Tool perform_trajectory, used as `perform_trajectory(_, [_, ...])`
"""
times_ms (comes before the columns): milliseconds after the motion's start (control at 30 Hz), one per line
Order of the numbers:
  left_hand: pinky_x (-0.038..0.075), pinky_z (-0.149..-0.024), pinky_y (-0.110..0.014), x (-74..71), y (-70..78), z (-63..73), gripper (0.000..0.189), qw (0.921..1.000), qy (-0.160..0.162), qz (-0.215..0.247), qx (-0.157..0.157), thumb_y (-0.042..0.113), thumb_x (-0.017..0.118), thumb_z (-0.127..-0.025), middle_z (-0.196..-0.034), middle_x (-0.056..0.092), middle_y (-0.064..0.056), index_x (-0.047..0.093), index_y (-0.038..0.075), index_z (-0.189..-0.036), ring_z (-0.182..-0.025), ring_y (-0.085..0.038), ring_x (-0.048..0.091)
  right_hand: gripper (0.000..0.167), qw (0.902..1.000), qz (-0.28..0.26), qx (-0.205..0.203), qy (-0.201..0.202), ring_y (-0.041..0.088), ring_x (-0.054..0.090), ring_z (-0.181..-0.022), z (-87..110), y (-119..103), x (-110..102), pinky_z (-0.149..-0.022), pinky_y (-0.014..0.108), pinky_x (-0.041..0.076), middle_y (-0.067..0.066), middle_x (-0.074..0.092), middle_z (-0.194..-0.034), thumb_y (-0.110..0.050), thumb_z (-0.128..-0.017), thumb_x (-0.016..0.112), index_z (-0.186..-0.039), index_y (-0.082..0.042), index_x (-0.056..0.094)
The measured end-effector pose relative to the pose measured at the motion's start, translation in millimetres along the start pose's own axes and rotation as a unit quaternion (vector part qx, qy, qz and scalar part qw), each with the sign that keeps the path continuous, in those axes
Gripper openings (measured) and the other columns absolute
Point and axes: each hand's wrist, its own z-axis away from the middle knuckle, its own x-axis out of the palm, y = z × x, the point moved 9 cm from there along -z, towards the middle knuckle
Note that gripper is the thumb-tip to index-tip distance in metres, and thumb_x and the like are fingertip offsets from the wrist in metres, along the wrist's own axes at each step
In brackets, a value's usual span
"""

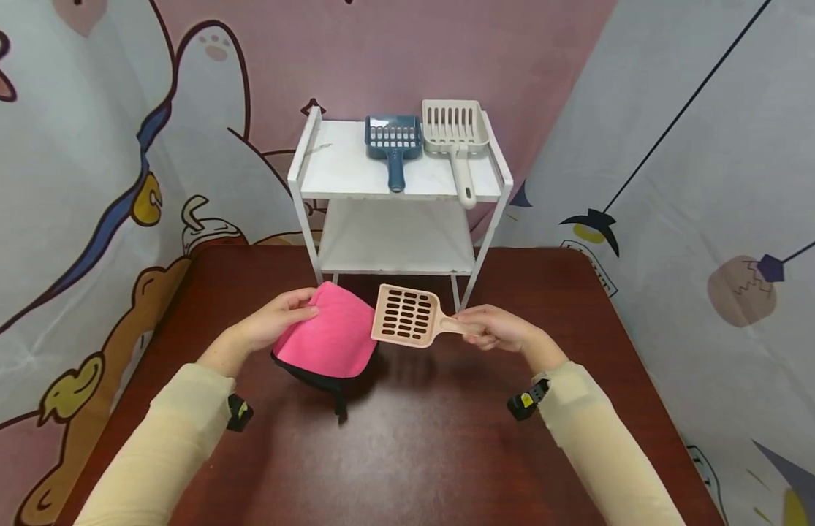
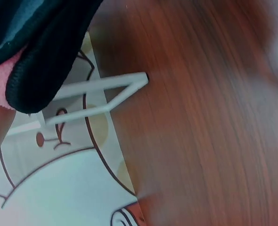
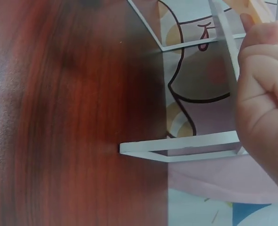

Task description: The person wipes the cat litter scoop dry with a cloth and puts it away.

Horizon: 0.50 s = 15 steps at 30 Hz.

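Note:
In the head view my left hand (image 1: 275, 319) pinches a bright pink cloth (image 1: 335, 332) by its upper left edge. The cloth has a black border and a short black strap hanging below. Its dark underside shows at the upper left of the left wrist view, beside a bit of pink (image 2: 1, 84). My right hand (image 1: 502, 329) grips a beige slotted litter scoop (image 1: 407, 316) by the handle, head pointing left. The scoop's left edge overlaps the cloth's right side in the head view. In the right wrist view the curled fingers (image 3: 261, 70) hide most of the handle.
A white two-tier shelf (image 1: 387, 237) stands at the back of the dark red wooden table (image 1: 414, 453). On its top lie a blue litter scoop (image 1: 395, 164) and a larger cream litter scoop (image 1: 463, 175), handles toward me. Cartoon-printed curtains (image 1: 677, 183) surround the table.

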Motion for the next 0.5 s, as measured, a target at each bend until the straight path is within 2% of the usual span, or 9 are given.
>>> perform_trajectory(133, [0.054, -0.071, -0.028, -15.4, -3.5, 14.7, 0.046, 0.9996, 0.029, -0.004, -0.004, 0.018, 0.046, -0.098, -0.099, 0.061, 0.007, 0.032, -0.002, -0.137, -0.081, -0.011, 0.062, 0.024, 0.9998, -0.001, -0.01, -0.017, -0.003, 0.031, -0.04, 1.4, -11, 9, -0.04, 0.015, 0.024, -0.005, 0.054, -0.066, -0.016, -0.101, 0.033, -0.106, -0.002, 0.052])
perform_trajectory(267, [0.056, -0.072, -0.03, -27.4, -8.0, 30.3, 0.043, 0.9988, 0.047, -0.001, -0.011, 0.022, 0.047, -0.098, -0.097, 0.062, 0.005, 0.034, 0.001, -0.135, -0.08, -0.012, 0.064, 0.028, 0.9986, 0.022, -0.032, -0.035, 0.0, 0.033, -0.041, 0.9, -27, 20, -0.042, 0.02, 0.023, -0.006, 0.057, -0.07, -0.016, -0.1, 0.033, -0.11, 0.003, 0.05])
perform_trajectory(433, [0.056, -0.072, -0.03, -42.0, -10.0, 44.2, 0.031, 0.9974, 0.07, 0.011, -0.011, 0.024, 0.046, -0.099, -0.096, 0.062, 0.006, 0.041, 0.013, -0.128, -0.081, -0.012, 0.065, 0.033, 0.9979, 0.037, -0.046, -0.027, 0.002, 0.037, -0.045, 0.3, -49, 28, -0.046, 0.02, 0.028, -0.005, 0.059, -0.075, -0.018, -0.1, 0.033, -0.119, 0.007, 0.045])
perform_trajectory(500, [0.056, -0.071, -0.03, -47.9, -10.8, 48.3, 0.025, 0.9966, 0.081, 0.018, -0.006, 0.023, 0.046, -0.099, -0.095, 0.062, 0.007, 0.043, 0.019, -0.124, -0.08, -0.011, 0.065, 0.03, 0.9976, 0.032, -0.053, -0.03, 0.002, 0.038, -0.046, 0.1, -59, 32, -0.047, 0.018, 0.031, -0.005, 0.059, -0.076, -0.017, -0.101, 0.033, -0.118, 0.002, 0.047])
